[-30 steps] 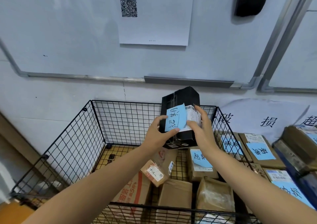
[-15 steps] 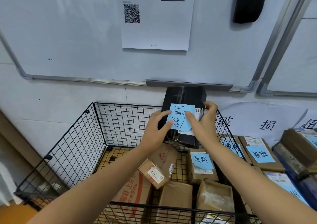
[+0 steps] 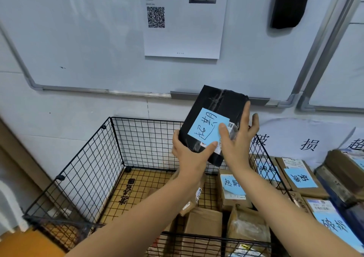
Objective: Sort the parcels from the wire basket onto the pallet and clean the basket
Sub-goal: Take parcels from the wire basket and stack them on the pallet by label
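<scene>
I hold a black parcel (image 3: 218, 109) up above the black wire basket (image 3: 94, 158), tilted with its top leaning right. A blue handwritten note (image 3: 206, 127) is stuck on its face. My left hand (image 3: 189, 154) grips the parcel's lower left corner, thumb across the front. My right hand (image 3: 236, 138) holds its right side, thumb pressed on the blue note and fingers reaching up along the edge. Several brown cardboard parcels (image 3: 202, 223) lie in the basket below, one with a blue note (image 3: 232, 183).
To the right of the basket, more brown parcels with blue notes (image 3: 299, 176) lie in rows under paper signs on the wall (image 3: 307, 144). A whiteboard (image 3: 98, 40) with a printed QR sheet hangs behind. The basket's left half shows its yellow floor.
The black parcel has turned from upright to tilted, its blue note now facing me, and has shifted slightly right. My right thumb moved onto the note.
</scene>
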